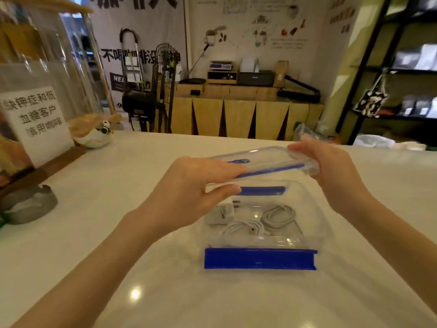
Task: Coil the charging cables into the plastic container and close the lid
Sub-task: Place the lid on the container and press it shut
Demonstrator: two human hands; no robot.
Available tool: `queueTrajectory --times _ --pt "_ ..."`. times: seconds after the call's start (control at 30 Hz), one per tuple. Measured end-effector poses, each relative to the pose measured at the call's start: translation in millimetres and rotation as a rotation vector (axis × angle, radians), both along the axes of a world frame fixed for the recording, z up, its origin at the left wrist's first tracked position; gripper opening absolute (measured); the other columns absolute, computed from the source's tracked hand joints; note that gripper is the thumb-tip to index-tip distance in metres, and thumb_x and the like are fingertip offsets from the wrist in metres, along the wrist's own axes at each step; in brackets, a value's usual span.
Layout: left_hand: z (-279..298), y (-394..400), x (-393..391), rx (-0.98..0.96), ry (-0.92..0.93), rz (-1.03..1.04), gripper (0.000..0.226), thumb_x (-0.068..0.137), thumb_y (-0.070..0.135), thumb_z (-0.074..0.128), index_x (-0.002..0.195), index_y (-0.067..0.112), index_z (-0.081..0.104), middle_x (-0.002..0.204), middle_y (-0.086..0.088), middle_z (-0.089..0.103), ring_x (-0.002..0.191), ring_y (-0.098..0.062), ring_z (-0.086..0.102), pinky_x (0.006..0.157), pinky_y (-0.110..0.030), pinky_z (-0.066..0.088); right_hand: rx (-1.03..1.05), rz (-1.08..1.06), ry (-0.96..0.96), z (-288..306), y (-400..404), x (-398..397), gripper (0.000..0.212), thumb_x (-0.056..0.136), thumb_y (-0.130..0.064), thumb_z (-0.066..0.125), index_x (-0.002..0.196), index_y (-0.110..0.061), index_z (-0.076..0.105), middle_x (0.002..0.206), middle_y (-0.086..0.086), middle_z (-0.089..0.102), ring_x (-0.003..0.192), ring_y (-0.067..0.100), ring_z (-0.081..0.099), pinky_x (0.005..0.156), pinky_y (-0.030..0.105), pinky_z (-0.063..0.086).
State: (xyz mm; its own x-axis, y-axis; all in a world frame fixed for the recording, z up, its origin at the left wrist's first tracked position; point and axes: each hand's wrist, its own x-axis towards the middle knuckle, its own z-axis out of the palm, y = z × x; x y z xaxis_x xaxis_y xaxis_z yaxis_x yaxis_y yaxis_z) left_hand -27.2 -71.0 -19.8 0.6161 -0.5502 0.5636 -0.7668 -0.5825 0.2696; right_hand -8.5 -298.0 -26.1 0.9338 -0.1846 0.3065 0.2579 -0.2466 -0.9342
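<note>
A clear plastic container (314, 223) with blue clips stands on the white counter in front of me. Inside lie two coiled white cables (279, 215) and a white charger plug (220, 213). Above the container's far side I hold its clear lid (272, 157), tilted, with both hands. My left hand (189, 190) grips the lid's left end, thumb below and fingers on top. My right hand (331, 166) grips the lid's right end. A blue clip (260, 259) lies folded out at the container's near edge.
A grey ashtray (30, 204) sits at the counter's left edge, beside a paper sign (37, 121) on a wooden stand. A small panda dish (94, 136) stands at the far left. Crumpled plastic (312, 133) lies beyond my right hand.
</note>
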Motion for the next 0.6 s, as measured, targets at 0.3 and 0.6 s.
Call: queueTrajectory --times 0.3,0.6 --pt "-33 -21 -9 0.05 0.068 -0.176 0.041 0.076 0.04 0.052 0.11 0.02 0.064 0.109 0.009 0.067 0.109 0.001 0.052 0.09 -0.018 0.044 -0.113 -0.091 0.049 -41 -31 -38 0.016 0.083 -0.016 0.059 0.083 -0.031 0.066 0.109 -0.007 0.061 0.091 -0.003 0.056 0.066 0.012 0.044" --pt "-42 -15 -14 0.046 0.103 -0.191 0.04 0.077 0.042 0.053 0.109 0.02 0.065 0.109 0.013 0.064 0.111 0.001 0.051 0.095 -0.014 0.039 -0.092 -0.05 0.034 -56 -27 -50 0.018 0.084 -0.014 0.056 0.085 -0.029 0.066 0.115 -0.008 0.058 0.102 -0.003 0.054 0.07 0.007 0.051"
